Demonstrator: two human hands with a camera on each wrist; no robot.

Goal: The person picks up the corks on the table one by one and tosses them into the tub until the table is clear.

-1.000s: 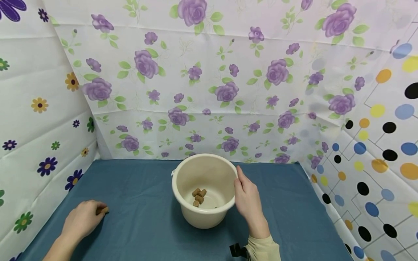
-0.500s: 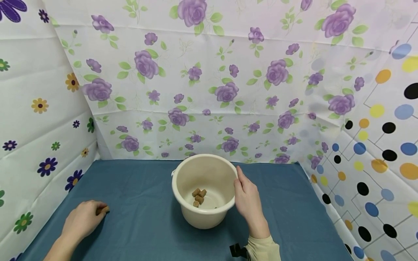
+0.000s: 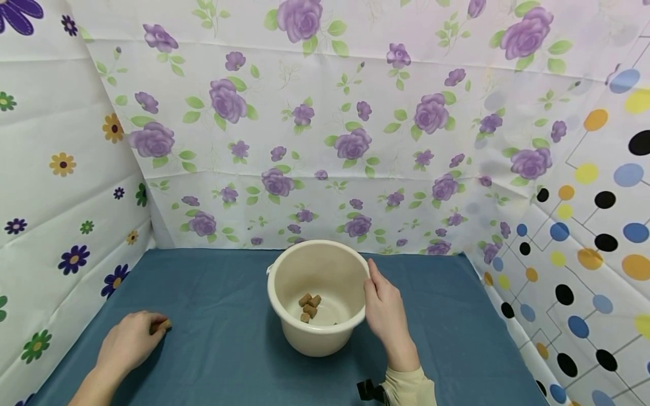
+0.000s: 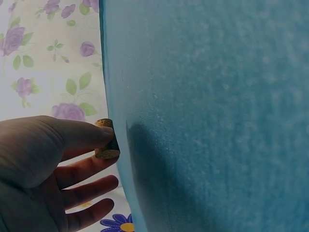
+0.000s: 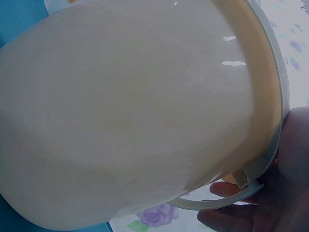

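Note:
At the left of the head view, my left hand (image 3: pixel 131 341) pinches a short brown cork (image 4: pixel 106 139) between thumb and index finger, close over the tabletop. The left wrist view shows the other three fingers extended apart below it. A cream plastic bucket (image 3: pixel 319 338) stands upright mid-table, tipped slightly in appearance by the viewing angle. Several more corks (image 3: pixel 310 306) lie together on its floor. My right hand (image 3: pixel 387 307) grips the bucket's right rim. In the right wrist view, its fingers lie beside the bucket's bail handle (image 5: pixel 212 204) and the bucket wall fills most of the frame.
A blue cloth (image 3: pixel 223 372) covers the table. A purple-rose sheet (image 3: pixel 315 141) hangs along its back edge, a flower-print sheet (image 3: pixel 61 214) on the left, and a dotted sheet (image 3: pixel 584 254) on the right. A black strap (image 3: pixel 373 390) sits at my right sleeve.

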